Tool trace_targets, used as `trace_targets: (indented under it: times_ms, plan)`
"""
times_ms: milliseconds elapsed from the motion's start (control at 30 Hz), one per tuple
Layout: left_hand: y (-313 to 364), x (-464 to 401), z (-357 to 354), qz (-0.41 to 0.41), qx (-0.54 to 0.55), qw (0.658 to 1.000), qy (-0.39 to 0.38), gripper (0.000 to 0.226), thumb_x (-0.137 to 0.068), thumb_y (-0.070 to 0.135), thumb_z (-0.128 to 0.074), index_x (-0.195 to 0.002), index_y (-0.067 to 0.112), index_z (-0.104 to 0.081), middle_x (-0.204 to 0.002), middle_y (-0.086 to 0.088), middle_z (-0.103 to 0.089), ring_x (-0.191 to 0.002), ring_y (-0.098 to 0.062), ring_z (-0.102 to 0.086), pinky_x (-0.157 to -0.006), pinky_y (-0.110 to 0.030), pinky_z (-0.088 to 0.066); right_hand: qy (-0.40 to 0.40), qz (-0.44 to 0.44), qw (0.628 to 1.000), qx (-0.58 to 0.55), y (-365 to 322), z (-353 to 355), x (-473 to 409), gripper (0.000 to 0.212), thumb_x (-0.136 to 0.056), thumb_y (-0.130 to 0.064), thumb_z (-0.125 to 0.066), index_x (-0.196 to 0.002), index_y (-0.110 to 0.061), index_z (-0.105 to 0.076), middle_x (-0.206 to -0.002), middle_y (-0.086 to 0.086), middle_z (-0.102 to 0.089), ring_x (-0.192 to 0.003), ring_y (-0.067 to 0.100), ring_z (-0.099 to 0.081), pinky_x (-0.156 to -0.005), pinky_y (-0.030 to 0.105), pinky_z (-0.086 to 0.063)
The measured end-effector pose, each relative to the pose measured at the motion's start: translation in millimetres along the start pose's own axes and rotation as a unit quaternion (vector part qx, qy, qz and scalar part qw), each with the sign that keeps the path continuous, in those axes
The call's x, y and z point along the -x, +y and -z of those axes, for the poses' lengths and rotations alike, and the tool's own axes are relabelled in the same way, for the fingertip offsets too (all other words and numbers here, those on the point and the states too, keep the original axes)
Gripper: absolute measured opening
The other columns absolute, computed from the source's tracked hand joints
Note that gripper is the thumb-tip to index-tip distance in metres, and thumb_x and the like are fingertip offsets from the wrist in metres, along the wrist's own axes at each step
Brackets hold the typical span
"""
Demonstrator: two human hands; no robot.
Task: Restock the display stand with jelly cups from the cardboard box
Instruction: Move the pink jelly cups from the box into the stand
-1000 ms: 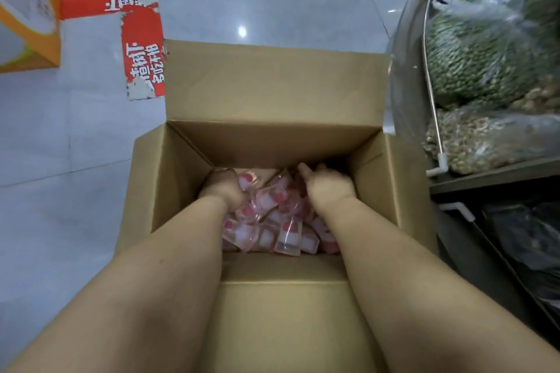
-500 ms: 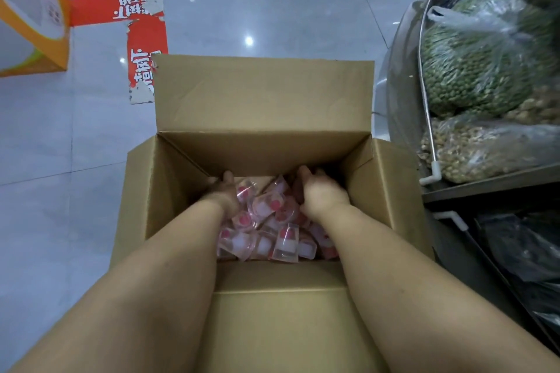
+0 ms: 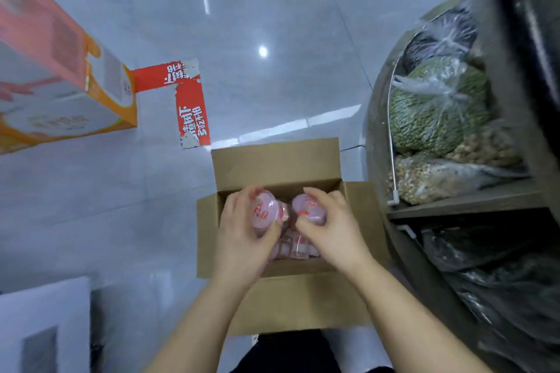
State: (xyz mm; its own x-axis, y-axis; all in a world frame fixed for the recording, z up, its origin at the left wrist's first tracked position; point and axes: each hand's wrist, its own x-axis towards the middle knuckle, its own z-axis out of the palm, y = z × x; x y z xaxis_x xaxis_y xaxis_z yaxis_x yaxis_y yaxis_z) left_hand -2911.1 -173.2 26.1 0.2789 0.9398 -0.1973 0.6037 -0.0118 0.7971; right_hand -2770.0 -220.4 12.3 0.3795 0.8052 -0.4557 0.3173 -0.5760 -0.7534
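Step in hand: lifting out. Left hand grips a handful of cups; right hand grips another, both just above the box. More cups lie inside. Next, judged: carry right to the stand. Box on grey tile floor; bagged beans on shelf.

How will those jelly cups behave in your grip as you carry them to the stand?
Probably light: each hand lifts a cluster of jelly cups easily. Their glossy plastic looks slippery, so a loose one could drop back into the cardboard box.
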Motion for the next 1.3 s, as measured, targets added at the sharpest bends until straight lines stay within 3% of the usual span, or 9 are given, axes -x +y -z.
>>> trace_targets:
  times_ms: [133,300,500,667,833,1000,1067,1200,1300]
  plan:
    - [139,29,80,-0.021,0.102,0.995,-0.006,0.059,-0.063,0.036,-0.071,-0.112,0.051,-0.043,-0.11,0.029,-0.056,-0.103,0.005,-0.055,-0.09,-0.012,-0.042,0.083,0.075,0.986,-0.122,-122,81,97,0.063,-0.07,0.0,-0.071,-0.12,-0.033,-0.052,-0.105,-0.007,-0.052,-0.094,-0.013,-0.051,-0.079,-0.002,-0.036]
    - [303,44,184,-0.093,0.163,0.982,-0.025,0.069,-0.052,0.045,-0.074,-0.113,0.054,-0.043,-0.106,0.029,-0.059,-0.096,0.006,-0.058,-0.077,0.001,-0.036,0.141,0.089,0.968,-0.188,-261,187,207,0.072,-0.061,-0.003,-0.068,-0.118,-0.042,-0.048,-0.113,-0.014,-0.06,-0.098,-0.007,-0.06,-0.073,0.002,-0.045]
    - [446,54,219,-0.227,0.244,0.93,-0.157,0.071,-0.062,0.017,-0.07,-0.114,0.056,-0.04,-0.106,0.029,-0.057,-0.102,0.005,-0.059,-0.084,-0.005,-0.04,0.249,0.136,0.942,-0.181,-332,296,283,0.073,-0.068,0.01,-0.061,-0.118,-0.041,-0.046,-0.107,-0.034,-0.059,-0.094,-0.014,-0.058,-0.076,0.0,-0.042]
    - [523,72,190,-0.274,0.267,0.874,-0.301,0.07,-0.059,0.027,-0.062,-0.118,0.06,-0.04,-0.11,0.014,-0.063,-0.098,-0.004,-0.062,-0.081,-0.011,-0.044,0.367,0.1,0.903,-0.201,-331,352,324,0.074,-0.057,-0.014,-0.056,-0.119,-0.054,-0.044,-0.105,-0.025,-0.06,-0.081,-0.004,-0.056,-0.071,0.008,-0.044]
    - [577,95,140,-0.307,0.261,0.826,-0.395,0.073,-0.069,0.008,-0.067,-0.117,0.051,-0.032,-0.094,0.016,-0.064,-0.081,0.0,-0.062,-0.072,-0.011,-0.047,0.433,0.116,0.861,-0.24,-317,398,346,0.07,-0.059,-0.005,-0.054,-0.118,-0.043,-0.046,-0.086,-0.013,-0.054,-0.056,-0.008,-0.05,-0.051,0.004,-0.036]
    - [628,103,105,-0.321,0.222,0.78,-0.488,0.074,-0.077,0.01,-0.063,-0.131,0.043,-0.023,-0.118,0.012,-0.058,-0.102,0.007,-0.059,-0.088,-0.011,-0.045,0.469,0.115,0.844,-0.232,-297,449,352,0.066,-0.063,-0.008,-0.053,-0.12,-0.039,-0.043,-0.088,-0.026,-0.063,-0.072,-0.009,-0.058,-0.066,0.004,-0.043]
    - [645,103,89,-0.336,0.207,0.784,-0.48,0.081,-0.071,0.014,-0.076,-0.134,0.038,-0.03,-0.121,0.02,-0.057,-0.111,0.005,-0.056,-0.095,-0.015,-0.043,0.48,0.093,0.844,-0.221,-285,472,350,0.064,-0.064,-0.011,-0.054,-0.118,-0.042,-0.042,-0.093,-0.021,-0.064,-0.078,-0.003,-0.059,-0.073,0.009,-0.046]
    - [668,103,47,-0.338,0.183,0.809,-0.445,0.064,-0.054,0.026,-0.082,-0.109,0.036,-0.052,-0.11,0.002,-0.062,-0.103,-0.014,-0.06,-0.091,-0.03,-0.049,0.516,0.045,0.829,-0.21,-249,513,334,0.062,-0.071,0.005,-0.059,-0.115,-0.036,-0.045,-0.112,0.002,-0.062,-0.1,0.013,-0.061,-0.09,0.031,-0.051]
    - [670,102,16,-0.287,0.171,0.826,-0.453,0.062,-0.056,0.026,-0.081,-0.101,0.042,-0.042,-0.11,-0.004,-0.057,-0.1,-0.02,-0.059,-0.087,-0.037,-0.052,0.527,0.011,0.826,-0.197,-225,532,318,0.054,-0.072,0.003,-0.065,-0.11,-0.033,-0.05,-0.104,-0.009,-0.063,-0.089,-0.004,-0.059,-0.074,0.016,-0.051]
